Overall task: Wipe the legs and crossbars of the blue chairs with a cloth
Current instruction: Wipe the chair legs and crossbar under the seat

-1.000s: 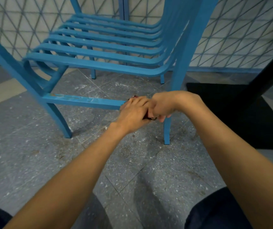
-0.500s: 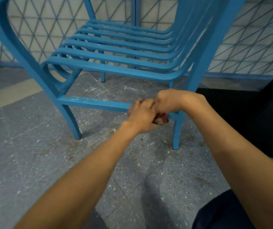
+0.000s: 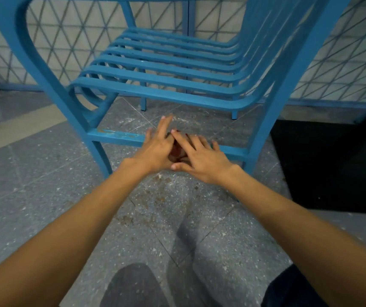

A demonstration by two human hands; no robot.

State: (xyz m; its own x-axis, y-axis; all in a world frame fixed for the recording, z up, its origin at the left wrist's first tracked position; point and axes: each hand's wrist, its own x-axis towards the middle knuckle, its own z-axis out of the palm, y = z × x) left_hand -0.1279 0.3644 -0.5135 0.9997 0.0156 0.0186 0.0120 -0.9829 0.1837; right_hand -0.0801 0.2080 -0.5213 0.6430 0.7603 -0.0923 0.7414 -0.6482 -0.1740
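Note:
A blue slatted chair (image 3: 177, 72) stands in front of me on the grey floor. Its low crossbar (image 3: 120, 135) runs between the near left leg (image 3: 99, 156) and the near right leg (image 3: 257, 147). My left hand (image 3: 155, 149) and my right hand (image 3: 202, 158) meet over the middle of that crossbar. A small dark red cloth (image 3: 178, 152) is pressed between them, mostly hidden. The fingers of both hands are stretched out and spread, and my right fingers lie across the cloth and my left hand.
A black slab (image 3: 332, 169) with a dark slanted post lies on the floor right of the chair. A wall with a triangle-patterned grid (image 3: 343, 69) stands close behind. The speckled floor (image 3: 44, 185) has dirt spots near the crossbar. My knees show at the bottom edge.
Both hands were closed fists around the cloth; now the fingers are stretched out and splayed over it. The view has moved closer and lower toward the crossbar.

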